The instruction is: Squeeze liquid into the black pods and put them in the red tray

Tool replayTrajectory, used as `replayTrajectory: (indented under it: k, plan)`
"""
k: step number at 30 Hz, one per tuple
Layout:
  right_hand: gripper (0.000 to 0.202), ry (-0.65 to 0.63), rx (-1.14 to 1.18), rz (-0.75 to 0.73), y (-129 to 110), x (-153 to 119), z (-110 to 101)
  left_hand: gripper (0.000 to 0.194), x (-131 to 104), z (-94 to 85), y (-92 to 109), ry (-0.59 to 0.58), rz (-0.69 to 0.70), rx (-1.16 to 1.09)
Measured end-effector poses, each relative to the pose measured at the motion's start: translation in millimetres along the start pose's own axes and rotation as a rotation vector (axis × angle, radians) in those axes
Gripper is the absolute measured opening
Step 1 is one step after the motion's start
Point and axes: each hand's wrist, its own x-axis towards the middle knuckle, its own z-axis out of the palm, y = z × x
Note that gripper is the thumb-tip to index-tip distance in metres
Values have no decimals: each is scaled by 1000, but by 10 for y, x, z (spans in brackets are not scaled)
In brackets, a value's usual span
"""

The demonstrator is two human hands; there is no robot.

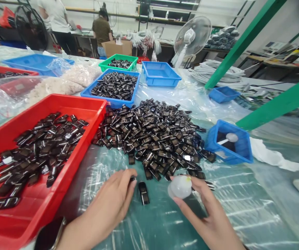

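My left hand [115, 194] is closed, with its fingertips pinching a small glossy black plastic part [132, 178] that is mostly hidden. Just right of those fingers, a single black plastic piece [143, 193] lies on the plastic-covered table. Between thumb and fingers of my right hand [204, 205] is a rounded, whitish translucent bottle [181, 186] with a yellowish spot near its edge. Beyond both hands spreads a large heap of black plastic pieces [157, 135]. A red tray [58, 173] at the left holds more of them.
A blue bin [227, 158] with a white spoon-like tool [227, 139] stands right of the heap. Behind are a filled blue tray [136, 92], a green tray [133, 62] and another blue tray [162, 81]. Green posts [276, 104] cross the right side. Two people work at the back.
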Motion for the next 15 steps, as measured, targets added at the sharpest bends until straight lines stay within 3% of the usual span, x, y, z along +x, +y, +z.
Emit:
replayTrajectory:
  k: [4,9,15]
  plan:
    - [36,-6,17,-20,-12,-77,-24,11,-42,-1,48,-9,-12,-62]
    - [40,-106,10,-97,-31,-121,-89,10,-75,-54,49,-13,-2,-106]
    - [37,-73,8,-221,-54,-105,-155,30,-139,-207,123,-47,31,-149]
